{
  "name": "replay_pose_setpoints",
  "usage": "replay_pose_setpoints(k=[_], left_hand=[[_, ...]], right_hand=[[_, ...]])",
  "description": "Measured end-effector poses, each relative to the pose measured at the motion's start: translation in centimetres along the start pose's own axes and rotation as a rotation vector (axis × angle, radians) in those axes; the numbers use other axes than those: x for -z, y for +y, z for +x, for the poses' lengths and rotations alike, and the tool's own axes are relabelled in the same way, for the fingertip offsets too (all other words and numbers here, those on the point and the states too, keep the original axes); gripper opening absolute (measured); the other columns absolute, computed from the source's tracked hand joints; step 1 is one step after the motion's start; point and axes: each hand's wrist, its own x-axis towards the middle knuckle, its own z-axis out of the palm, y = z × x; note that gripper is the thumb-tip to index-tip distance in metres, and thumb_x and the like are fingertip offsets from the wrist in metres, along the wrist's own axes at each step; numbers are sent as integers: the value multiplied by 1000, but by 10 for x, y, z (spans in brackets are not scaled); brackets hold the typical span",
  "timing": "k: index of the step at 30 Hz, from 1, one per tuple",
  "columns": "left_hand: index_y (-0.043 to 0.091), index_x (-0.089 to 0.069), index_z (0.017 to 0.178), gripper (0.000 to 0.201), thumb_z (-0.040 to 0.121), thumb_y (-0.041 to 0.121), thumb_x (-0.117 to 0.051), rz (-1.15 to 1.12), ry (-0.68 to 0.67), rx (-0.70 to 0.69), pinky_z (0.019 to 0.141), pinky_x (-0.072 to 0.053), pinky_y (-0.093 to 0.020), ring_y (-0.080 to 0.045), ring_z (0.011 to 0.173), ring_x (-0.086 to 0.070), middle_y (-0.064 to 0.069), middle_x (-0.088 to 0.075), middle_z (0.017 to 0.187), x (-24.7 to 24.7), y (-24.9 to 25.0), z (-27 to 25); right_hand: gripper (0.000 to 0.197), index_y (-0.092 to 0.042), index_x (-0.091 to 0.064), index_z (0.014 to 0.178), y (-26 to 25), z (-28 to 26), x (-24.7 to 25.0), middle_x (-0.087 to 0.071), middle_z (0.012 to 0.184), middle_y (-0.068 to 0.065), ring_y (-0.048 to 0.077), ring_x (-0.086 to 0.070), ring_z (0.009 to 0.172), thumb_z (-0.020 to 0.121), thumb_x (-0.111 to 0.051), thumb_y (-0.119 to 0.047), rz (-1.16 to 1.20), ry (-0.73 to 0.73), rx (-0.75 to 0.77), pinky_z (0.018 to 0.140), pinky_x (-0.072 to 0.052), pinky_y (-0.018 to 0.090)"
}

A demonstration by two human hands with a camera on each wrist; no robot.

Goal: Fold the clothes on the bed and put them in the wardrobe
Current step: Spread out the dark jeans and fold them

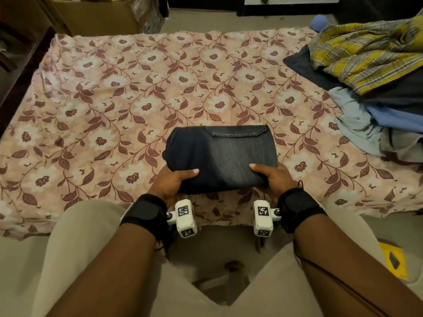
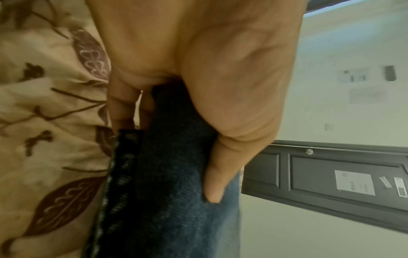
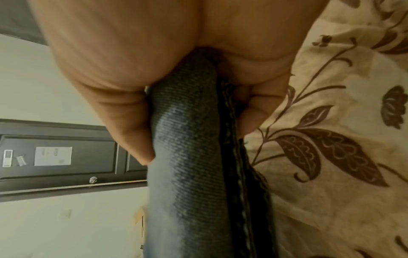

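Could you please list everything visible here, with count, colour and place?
folded jeans: one, dark blue denim, near edge of the bed, gripped at both near corners
bedsheet: one, pink with maroon flowers, covering the bed
unfolded clothes: one pile, yellow check, navy, light blue, grey, far right of the bed
cardboard box: one, brown, on the floor beyond the bed
wrist cameras: two, white, on black straps
left hand: thumb on top of the jeans
right hand: thumb on top of the jeans
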Motion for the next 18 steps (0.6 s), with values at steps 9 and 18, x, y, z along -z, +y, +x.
replay_pose_setpoints(k=[9,18], left_hand=[[4,-74,91,32,90,36,-80,238,435,49,80,-61,-45,-33,85,-71,-11,-75,87,20,-34,17],[20,-74,86,20,95,37,-68,412,638,-52,79,-49,-32,-27,90,-67,0,-73,88,30,-44,-7]], right_hand=[[44,-6,-67,120,13,0,9,-70,115,11,24,-63,91,86,-80,-30,-503,286,77,83,-54,36],[22,-21,-70,74,4,-14,27,-68,79,1,28,-66,85,86,-77,-38,-952,294,75,71,-46,30]])
